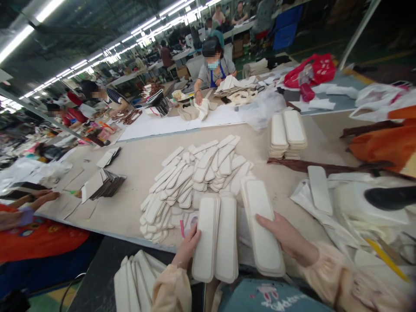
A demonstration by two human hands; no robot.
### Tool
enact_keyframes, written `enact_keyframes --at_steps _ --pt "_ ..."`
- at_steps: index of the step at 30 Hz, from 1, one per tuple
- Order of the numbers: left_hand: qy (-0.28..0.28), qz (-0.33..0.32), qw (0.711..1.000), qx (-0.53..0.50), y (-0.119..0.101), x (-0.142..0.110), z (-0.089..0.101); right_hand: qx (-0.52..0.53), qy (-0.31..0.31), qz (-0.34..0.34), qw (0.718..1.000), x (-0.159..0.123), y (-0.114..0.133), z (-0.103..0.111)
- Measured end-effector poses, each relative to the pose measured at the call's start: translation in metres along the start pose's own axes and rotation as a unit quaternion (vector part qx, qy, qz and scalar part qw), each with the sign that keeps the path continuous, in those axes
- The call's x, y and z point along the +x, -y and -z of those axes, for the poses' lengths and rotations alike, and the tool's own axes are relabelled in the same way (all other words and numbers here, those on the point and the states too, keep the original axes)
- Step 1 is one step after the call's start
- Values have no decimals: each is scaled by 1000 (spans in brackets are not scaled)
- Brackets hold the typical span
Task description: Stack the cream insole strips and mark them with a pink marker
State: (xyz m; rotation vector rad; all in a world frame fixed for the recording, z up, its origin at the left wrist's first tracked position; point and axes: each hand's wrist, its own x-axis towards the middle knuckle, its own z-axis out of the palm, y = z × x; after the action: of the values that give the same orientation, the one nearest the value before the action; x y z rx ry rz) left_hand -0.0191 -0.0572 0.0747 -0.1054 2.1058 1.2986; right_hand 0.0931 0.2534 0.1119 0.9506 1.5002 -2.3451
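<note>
My left hand [189, 245] is closed on the left edge of a stack of long cream fabric pads [206, 238] with rounded corners. A second stack of the same pads [226, 238] stands right beside it; whether the hand bears on this one too I cannot tell. My right hand [286, 236] grips another stack of pads [260, 225], tilted, with the thumb on its front face and the other fingers hidden behind. Just beyond both hands spreads a loose heap of similar pads [195, 177] on the beige-covered table [136, 151].
Two neat pad stacks [287, 132] stand at the back right. More pads [136, 281] lie at the lower left. Stacked dark-edged cards [100, 184] sit on the left. A white machine [370, 203] and orange cloth [383, 145] occupy the right. A masked co-worker [214, 69] works across the table.
</note>
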Motion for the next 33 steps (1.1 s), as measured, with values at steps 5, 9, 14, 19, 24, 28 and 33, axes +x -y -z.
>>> enact_keyframes --at_steps 5,9,14,19,24,28,33 --pt "20 20 996 -88 -1 3 1 -24 70 2 997 -2 -33 -61" --pt "19 4 994 -105 -6 4 1 -400 36 63 914 7 -40 -60" --pt "18 -33 996 -77 -11 4 2 -645 40 71 760 2 -27 -52" --pt "22 -43 997 -53 -16 2 -1 -655 94 81 746 4 -37 -67" --pt "23 -33 998 -49 -24 1 0 -670 89 92 732 4 -26 -69" --pt "-72 -3 972 -224 -2 -24 2 -642 6 152 752 19 8 -50" --pt "-99 266 819 -499 76 -84 -18 -596 -38 242 765 76 36 -33"
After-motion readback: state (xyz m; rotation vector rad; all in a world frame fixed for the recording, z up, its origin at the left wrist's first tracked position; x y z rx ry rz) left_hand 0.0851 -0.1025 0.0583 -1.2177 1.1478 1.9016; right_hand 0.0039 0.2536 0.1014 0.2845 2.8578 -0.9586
